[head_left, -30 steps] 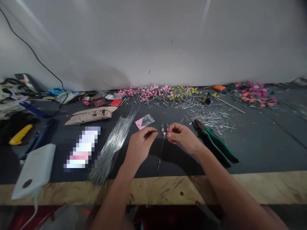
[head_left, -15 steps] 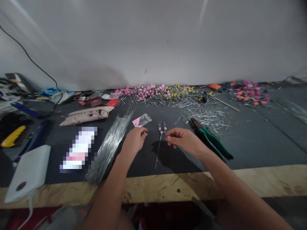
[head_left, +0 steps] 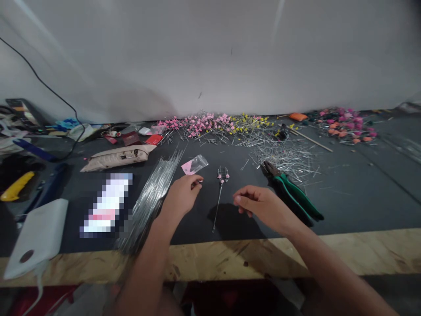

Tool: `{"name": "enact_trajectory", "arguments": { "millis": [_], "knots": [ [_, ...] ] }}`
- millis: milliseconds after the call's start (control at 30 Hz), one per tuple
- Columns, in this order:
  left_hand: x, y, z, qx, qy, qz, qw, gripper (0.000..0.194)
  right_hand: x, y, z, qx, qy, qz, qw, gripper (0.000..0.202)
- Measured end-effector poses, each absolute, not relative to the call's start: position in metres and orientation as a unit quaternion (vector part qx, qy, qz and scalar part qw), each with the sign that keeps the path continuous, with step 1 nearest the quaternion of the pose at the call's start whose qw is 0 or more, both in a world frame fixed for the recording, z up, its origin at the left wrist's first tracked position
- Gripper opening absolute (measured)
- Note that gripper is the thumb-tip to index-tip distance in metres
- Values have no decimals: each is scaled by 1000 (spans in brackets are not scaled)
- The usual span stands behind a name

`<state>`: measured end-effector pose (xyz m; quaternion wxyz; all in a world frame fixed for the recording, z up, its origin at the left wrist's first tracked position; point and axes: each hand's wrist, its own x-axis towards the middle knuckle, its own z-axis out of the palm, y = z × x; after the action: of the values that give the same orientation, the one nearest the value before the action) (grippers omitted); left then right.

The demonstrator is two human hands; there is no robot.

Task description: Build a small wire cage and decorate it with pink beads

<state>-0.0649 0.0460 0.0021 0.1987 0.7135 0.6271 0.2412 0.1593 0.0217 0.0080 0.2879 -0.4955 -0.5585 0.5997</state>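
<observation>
A wire piece (head_left: 219, 193) with a looped top and small pink bits lies on the dark mat between my hands, touched by neither. My left hand (head_left: 184, 193) is closed in a pinch just left of it, below a small clear bag (head_left: 194, 165) with pink material inside; what the fingertips hold is too small to name. To the right of the wire piece, my right hand (head_left: 255, 204) has its thumb near its curled fingers, and whether anything is between them is unclear. Green-handled pliers (head_left: 292, 193) lie beyond that hand.
Left of my hands are straight wires (head_left: 153, 191), a pixelated screen (head_left: 107, 206), a beige pouch (head_left: 116, 158) and a white power bank (head_left: 37, 237). Along the wall lie pink flower stems (head_left: 208, 124), yellow ones (head_left: 248, 124) and loose silver wires (head_left: 286, 156).
My right hand has drawn back from the wire piece, a little to the right and toward me. My left hand has barely moved. The wire piece stays on the mat.
</observation>
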Motion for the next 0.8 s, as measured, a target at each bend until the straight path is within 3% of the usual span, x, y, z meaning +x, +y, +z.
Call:
{"name": "enact_trajectory", "arguments": {
  "millis": [200,467,633,800],
  "knots": [
    [-19,11,25,733,489,304,362,19,154,18,-4,-467,-516,646,313,26],
    [-10,9,20,740,499,308,328,18,147,12,-12,-421,-414,728,348,32],
    [-15,11,14,763,510,293,268,16,144,11,-8,-432,-410,721,353,31],
    [-15,9,12,769,503,285,275,17,146,14,-13,-450,-411,710,353,27]
  ]
}}
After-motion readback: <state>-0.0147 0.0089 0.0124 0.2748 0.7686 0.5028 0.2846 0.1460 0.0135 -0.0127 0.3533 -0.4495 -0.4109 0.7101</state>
